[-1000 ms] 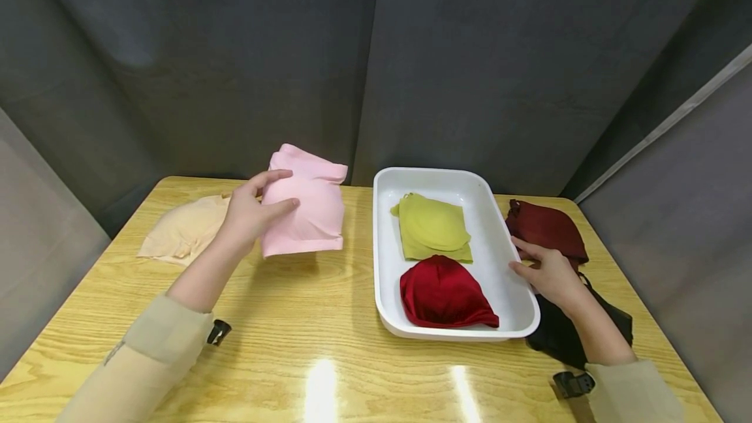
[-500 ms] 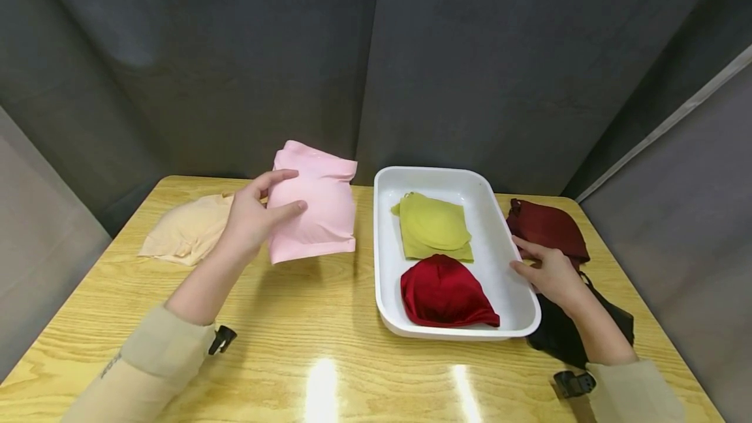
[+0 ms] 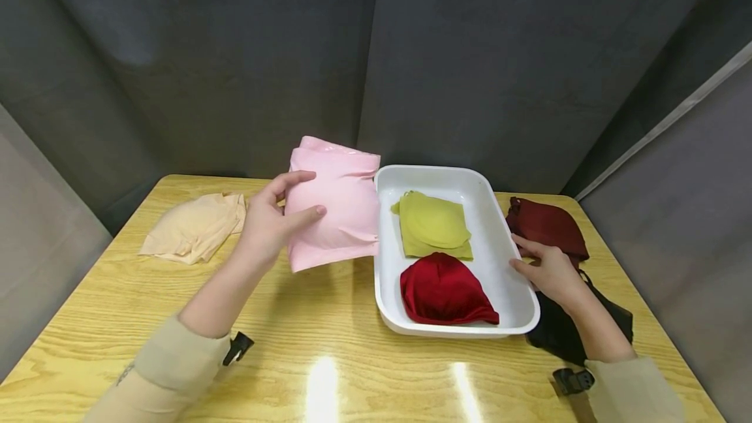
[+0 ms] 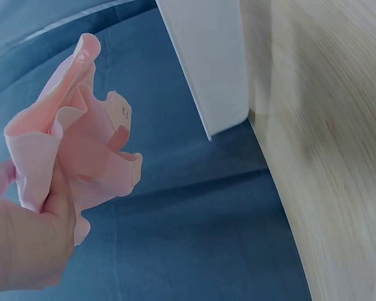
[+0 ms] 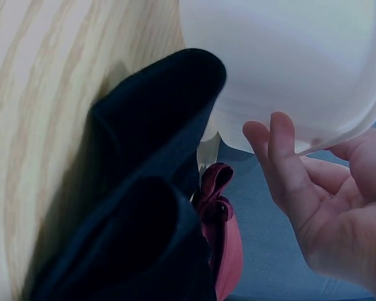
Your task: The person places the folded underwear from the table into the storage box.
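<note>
A folded pink bra [image 3: 337,207] hangs above the table, its right edge overlapping the tray's left rim in the head view. My left hand [image 3: 276,214] pinches it at its left side, thumb in front. The left wrist view shows the bra [image 4: 81,138] from behind, its layers loosely folded. My right hand [image 3: 549,269] grips the right rim of the white tray [image 3: 384,292]; in the right wrist view, fingers [image 5: 282,144] lie against the tray's outer wall. Inside the tray, a folded yellow-green bra [image 3: 435,224] lies behind a red satin bra [image 3: 446,292].
A beige bra [image 3: 190,227] lies at the table's left. Right of the tray are a dark maroon bra [image 3: 549,227] and a black bra [image 3: 611,312], partly behind my right forearm. Grey curtain [image 3: 264,57] rises behind the wooden table [image 3: 329,318].
My left hand has carried the pink bra rightward to the tray's left rim, uncovering more of the beige bra. My right hand and the tray have stayed in place.
</note>
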Tool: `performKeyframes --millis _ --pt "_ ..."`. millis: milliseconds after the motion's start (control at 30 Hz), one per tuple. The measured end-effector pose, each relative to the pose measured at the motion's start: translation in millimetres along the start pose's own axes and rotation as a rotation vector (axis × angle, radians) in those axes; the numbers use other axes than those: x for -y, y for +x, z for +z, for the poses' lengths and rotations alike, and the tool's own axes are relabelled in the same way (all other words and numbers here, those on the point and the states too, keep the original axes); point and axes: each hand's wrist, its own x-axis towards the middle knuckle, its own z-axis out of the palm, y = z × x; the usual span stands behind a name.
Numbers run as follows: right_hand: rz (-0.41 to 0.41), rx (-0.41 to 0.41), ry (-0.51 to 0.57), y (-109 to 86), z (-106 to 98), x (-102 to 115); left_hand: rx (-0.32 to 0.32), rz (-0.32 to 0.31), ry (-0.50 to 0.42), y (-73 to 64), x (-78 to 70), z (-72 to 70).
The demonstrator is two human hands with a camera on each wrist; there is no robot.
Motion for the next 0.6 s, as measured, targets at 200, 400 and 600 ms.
performKeyframes --millis 200,400,600 --pt "0.000 0.001 -0.002 0.6 0.2 -0.6 0.029 0.035 -0.063 -7.7 -2.4 15.3" --pt "0.005 -0.003 -0.013 1.4 0.5 -0.6 0.084 0.066 -0.148 -13.4 0.9 34.9" --pt "0.018 0.005 -0.006 0.9 0.6 0.1 0.114 0.082 -0.167 -18.9 4.9 54.2"
